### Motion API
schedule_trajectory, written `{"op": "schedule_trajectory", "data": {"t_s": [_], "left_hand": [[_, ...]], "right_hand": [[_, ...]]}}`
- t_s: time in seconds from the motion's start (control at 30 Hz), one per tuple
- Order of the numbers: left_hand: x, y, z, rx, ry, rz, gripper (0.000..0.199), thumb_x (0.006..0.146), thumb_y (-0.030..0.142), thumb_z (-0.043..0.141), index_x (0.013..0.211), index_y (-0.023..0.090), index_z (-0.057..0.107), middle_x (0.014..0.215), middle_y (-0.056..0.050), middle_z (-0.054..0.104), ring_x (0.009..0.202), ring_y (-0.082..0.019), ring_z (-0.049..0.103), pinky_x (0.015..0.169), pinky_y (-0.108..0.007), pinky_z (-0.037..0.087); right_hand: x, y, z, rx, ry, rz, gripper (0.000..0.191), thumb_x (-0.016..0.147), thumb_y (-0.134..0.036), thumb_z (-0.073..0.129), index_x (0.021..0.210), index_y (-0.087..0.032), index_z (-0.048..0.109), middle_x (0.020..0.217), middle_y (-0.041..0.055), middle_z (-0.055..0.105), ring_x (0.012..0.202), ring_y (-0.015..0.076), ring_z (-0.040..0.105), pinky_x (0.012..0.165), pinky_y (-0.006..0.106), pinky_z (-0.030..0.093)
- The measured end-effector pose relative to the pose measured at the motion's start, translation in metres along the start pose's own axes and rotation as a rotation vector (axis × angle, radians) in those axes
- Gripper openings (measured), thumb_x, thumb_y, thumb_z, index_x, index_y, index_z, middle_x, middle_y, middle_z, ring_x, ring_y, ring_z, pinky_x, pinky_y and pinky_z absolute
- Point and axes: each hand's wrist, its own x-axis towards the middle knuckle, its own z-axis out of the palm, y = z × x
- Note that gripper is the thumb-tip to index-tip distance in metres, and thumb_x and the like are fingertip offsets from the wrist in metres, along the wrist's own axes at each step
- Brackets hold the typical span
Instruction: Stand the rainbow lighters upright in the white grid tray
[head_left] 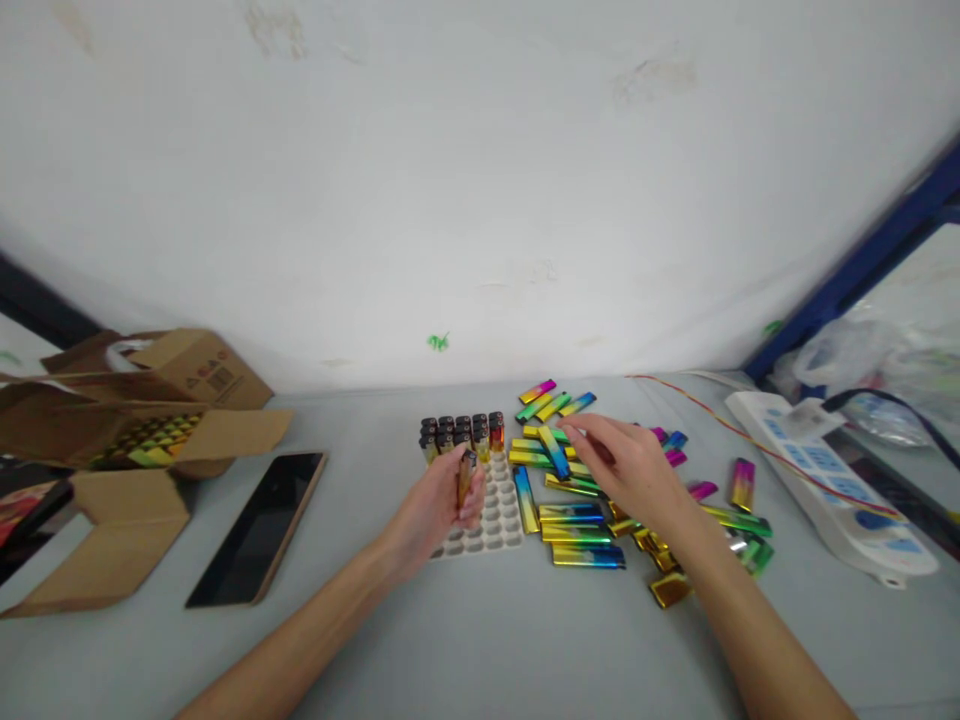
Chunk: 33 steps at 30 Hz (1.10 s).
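Between the fingers of my left hand [442, 495], a lighter [466, 475] with a dark top and a gold-toned body is held upright. That hand is over the left side of a pale tray [501, 510] full of round pockets. Black-topped lighters [459, 432] stand in rows at the tray's far end. My right hand [626, 465] reaches over loose shiny lighters, its fingers pinched at the upper edge of a blue-and-yellow lighter [553, 453]. Below it, more gold, green and blue lighters [574, 533] lie flat beside the tray; my right forearm hides part of the pile.
A dark-screened phone [259, 530] lies left of the tray. Beyond it an open cardboard box [214, 437] holds rows of lighters. A white power strip [832, 480] with a red-yellow wire [720, 425] and plastic bags [862, 350] are at right. A white wall [480, 200] closes the back.
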Motion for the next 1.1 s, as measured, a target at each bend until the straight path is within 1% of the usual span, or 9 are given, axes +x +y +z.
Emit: {"op": "schedule_trajectory", "data": {"t_s": [0.1,0.2,0.33,0.43,0.57,0.7,0.87,1.0,1.1], "left_hand": [[-0.005,0.009,0.001,0.062,0.007,0.094,0.050,0.091,0.068,0.060,0.089,0.018,0.057,0.067,0.005,0.044,0.054,-0.010,0.036,0.051,-0.022,0.037],[-0.014,0.028,0.002,0.259,0.045,0.312,0.038,0.097,0.058,0.060,0.099,0.020,0.059,0.071,0.002,0.056,0.058,-0.012,0.048,0.057,-0.025,0.045],[-0.023,0.059,0.002,0.653,0.194,0.616,0.035,0.100,0.052,0.059,0.096,0.018,0.069,0.098,-0.008,0.071,0.089,-0.018,0.064,0.081,-0.030,0.053],[-0.017,0.072,0.002,0.851,0.232,0.762,0.033,0.094,0.050,0.069,0.093,0.018,0.076,0.110,-0.011,0.070,0.100,-0.022,0.064,0.085,-0.033,0.054],[-0.004,0.072,0.000,1.098,0.270,0.767,0.028,0.090,0.045,0.075,0.099,0.019,0.077,0.095,-0.007,0.074,0.087,-0.020,0.066,0.083,-0.034,0.054],[0.005,0.069,0.002,1.317,0.244,0.788,0.025,0.091,0.044,0.072,0.100,0.022,0.077,0.098,-0.007,0.076,0.090,-0.021,0.067,0.088,-0.034,0.054],[0.024,0.065,-0.001,1.509,0.071,0.787,0.019,0.092,0.040,0.071,0.095,0.023,0.078,0.091,-0.006,0.072,0.093,-0.023,0.063,0.089,-0.038,0.053],[0.034,0.061,-0.007,1.607,0.066,0.903,0.016,0.091,0.036,0.073,0.092,0.021,0.078,0.107,-0.011,0.067,0.106,-0.026,0.058,0.097,-0.043,0.051],[0.036,0.060,-0.010,1.627,0.073,0.884,0.015,0.090,0.036,0.075,0.091,0.021,0.078,0.114,-0.011,0.062,0.112,-0.028,0.057,0.101,-0.046,0.050]], "right_hand": [[0.000,0.000,-0.001,0.001,0.014,-0.001,0.029,0.109,-0.035,0.047,0.117,-0.021,0.071,0.113,0.0102,0.079,0.099,0.0257,0.077,0.088,0.038,0.059],[0.000,0.000,-0.002,0.005,0.012,-0.018,0.029,0.109,-0.034,0.046,0.118,-0.021,0.071,0.112,0.0101,0.079,0.098,0.0255,0.077,0.087,0.038,0.059],[0.000,0.001,-0.001,0.021,0.023,-0.035,0.028,0.109,-0.033,0.047,0.117,-0.021,0.071,0.113,0.0095,0.079,0.095,0.0245,0.077,0.086,0.036,0.059],[0.000,0.003,-0.001,0.022,0.021,-0.039,0.028,0.109,-0.034,0.048,0.115,-0.021,0.072,0.112,0.0097,0.079,0.094,0.0247,0.077,0.084,0.036,0.058],[0.001,0.004,-0.002,0.037,0.022,-0.046,0.028,0.109,-0.034,0.047,0.115,-0.021,0.071,0.112,0.0096,0.079,0.095,0.0250,0.076,0.086,0.037,0.058],[0.001,0.003,-0.005,0.027,0.026,-0.042,0.028,0.109,-0.033,0.046,0.115,-0.022,0.071,0.110,0.0095,0.079,0.093,0.0247,0.076,0.085,0.037,0.057],[0.001,0.003,-0.006,0.015,0.013,-0.030,0.028,0.109,-0.032,0.046,0.115,-0.021,0.071,0.108,0.0096,0.079,0.093,0.0244,0.075,0.084,0.036,0.056],[0.001,0.006,-0.004,0.017,0.013,-0.028,0.028,0.109,-0.033,0.046,0.113,-0.022,0.072,0.105,0.0090,0.079,0.090,0.0240,0.075,0.081,0.035,0.056],[0.002,0.007,-0.004,0.019,0.008,-0.015,0.029,0.109,-0.034,0.046,0.113,-0.021,0.072,0.105,0.0089,0.079,0.089,0.0242,0.075,0.080,0.035,0.055]]}}
